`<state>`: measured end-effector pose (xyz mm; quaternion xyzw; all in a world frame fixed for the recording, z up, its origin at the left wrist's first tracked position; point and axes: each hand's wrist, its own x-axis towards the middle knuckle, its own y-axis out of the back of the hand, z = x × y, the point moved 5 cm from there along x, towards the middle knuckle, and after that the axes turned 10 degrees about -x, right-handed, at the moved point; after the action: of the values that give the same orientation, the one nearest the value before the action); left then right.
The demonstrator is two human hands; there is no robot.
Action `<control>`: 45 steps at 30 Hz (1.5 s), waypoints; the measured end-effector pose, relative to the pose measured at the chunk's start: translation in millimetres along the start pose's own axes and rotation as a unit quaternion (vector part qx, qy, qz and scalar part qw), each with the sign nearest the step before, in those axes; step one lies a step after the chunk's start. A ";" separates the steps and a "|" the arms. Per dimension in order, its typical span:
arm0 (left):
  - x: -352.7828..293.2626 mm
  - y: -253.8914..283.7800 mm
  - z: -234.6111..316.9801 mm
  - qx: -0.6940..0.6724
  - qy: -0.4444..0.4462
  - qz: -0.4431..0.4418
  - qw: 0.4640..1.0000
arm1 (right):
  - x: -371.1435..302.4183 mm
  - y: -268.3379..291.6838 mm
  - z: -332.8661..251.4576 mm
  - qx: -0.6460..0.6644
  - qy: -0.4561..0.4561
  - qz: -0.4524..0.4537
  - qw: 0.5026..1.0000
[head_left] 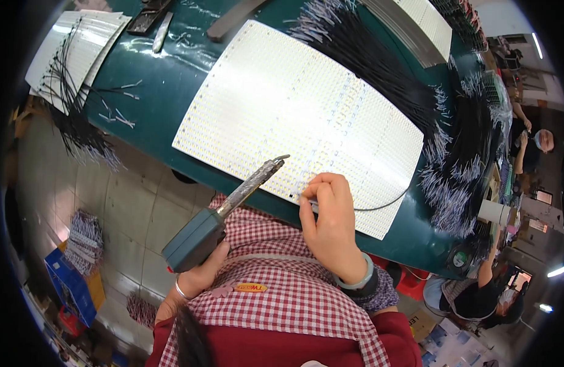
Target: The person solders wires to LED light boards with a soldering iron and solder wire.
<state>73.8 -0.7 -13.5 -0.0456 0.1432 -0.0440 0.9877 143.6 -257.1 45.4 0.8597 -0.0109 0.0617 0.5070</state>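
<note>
A large white LED panel (pixel 251 85), dotted with rows of small yellowish chips, lies on the green table in front of me. My left hand (pixel 203 268) is wrapped round the handle of a dark grey soldering gun (pixel 195 240). Its long metal barrel slants up over the panel's near edge, and the bent tip hangs above the chips. Just right of that tip, my right hand (pixel 334 226) pinches the end of a thin black wire (pixel 389 205) at the panel's near edge. The wire curves away rightward across the panel. Whether the tip touches anything is unclear.
Thick bundles of black wires (pixel 379 79) with stripped ends lie behind and right of the panel on the green table (pixel 153 92). More panels (pixel 95 37) with loose wires are stacked at the far left. A solder spool (pixel 459 258) stands near the right edge. Two people work at right.
</note>
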 end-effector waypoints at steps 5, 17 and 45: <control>18.0 1.5 5.6 -0.012 -0.020 0.026 0.999 | 61.7 46.9 24.7 -0.038 0.074 -0.035 0.996; 39.3 -4.9 20.1 0.019 -0.012 0.054 0.998 | 238.9 -20.2 69.0 -0.104 0.188 0.165 0.962; -4.6 -1.0 8.7 0.173 -0.091 -0.050 0.979 | -5.3 -3.4 25.4 0.144 -0.068 0.083 0.984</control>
<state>71.7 -0.5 -3.8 0.1156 0.0405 -0.1132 0.9860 141.1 -277.8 29.7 0.9218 -0.1071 0.0458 0.3696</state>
